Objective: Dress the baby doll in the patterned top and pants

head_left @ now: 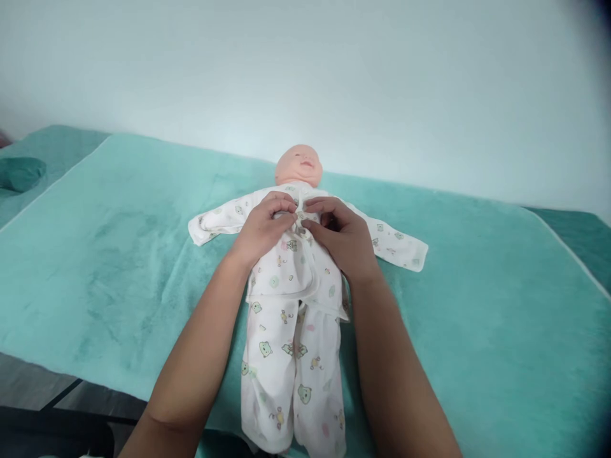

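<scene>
A baby doll (300,164) lies on its back, its bald head toward the wall. It wears a white long-sleeved baby shirt (286,273) with small animal prints and matching trousers (270,375). On the shirt's chest, my left hand (270,222) pinches the cloth with thumb and fingers close together. Facing it from the right, my right hand (344,232) also pinches the front of the shirt, near the closure. The fingertips of both hands nearly meet there, and they hide part of the fastening. Both sleeves spread outward, with no doll hands showing at the cuffs.
A teal towel (491,305) covers the table under the doll. Behind it rises a pale wall (305,70). Bunched green cloth (21,175) lies at the far left. A dark object (52,432) stands below the table's edge at the lower left.
</scene>
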`<state>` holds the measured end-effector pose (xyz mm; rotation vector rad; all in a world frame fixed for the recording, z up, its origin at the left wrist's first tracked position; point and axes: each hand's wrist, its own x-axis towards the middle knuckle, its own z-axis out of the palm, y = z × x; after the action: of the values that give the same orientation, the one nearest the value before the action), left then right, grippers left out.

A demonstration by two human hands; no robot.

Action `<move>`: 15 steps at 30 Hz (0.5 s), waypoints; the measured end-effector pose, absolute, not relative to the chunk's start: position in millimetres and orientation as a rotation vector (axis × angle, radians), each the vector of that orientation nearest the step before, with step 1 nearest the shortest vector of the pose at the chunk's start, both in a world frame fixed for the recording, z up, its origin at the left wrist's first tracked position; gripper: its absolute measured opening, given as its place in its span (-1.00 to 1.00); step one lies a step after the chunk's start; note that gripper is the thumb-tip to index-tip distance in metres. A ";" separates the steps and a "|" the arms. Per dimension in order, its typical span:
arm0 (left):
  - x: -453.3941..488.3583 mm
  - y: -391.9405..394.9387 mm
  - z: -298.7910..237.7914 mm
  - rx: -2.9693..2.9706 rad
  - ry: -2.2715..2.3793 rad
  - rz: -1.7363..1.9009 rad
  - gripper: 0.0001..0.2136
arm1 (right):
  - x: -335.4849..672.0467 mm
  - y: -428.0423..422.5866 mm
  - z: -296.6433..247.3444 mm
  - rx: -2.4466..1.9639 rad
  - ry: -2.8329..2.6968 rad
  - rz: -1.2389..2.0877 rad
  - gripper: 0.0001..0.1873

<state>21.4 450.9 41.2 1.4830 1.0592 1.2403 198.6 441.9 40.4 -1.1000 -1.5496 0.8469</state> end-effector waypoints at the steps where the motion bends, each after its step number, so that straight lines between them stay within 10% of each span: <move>1: 21.3 451.0 41.3 1.478 1.055 1.236 -0.94 | 198.5 441.7 40.7 -1.102 -1.554 0.842 -0.85; 15: 25.5 448.4 42.3 1.464 1.096 1.283 -0.95 | 194.2 438.8 47.8 -1.187 -1.548 0.848 -0.81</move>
<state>25.5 448.4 42.3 1.4636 1.0958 1.2828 194.2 438.8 47.8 -1.1866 -1.5480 0.8482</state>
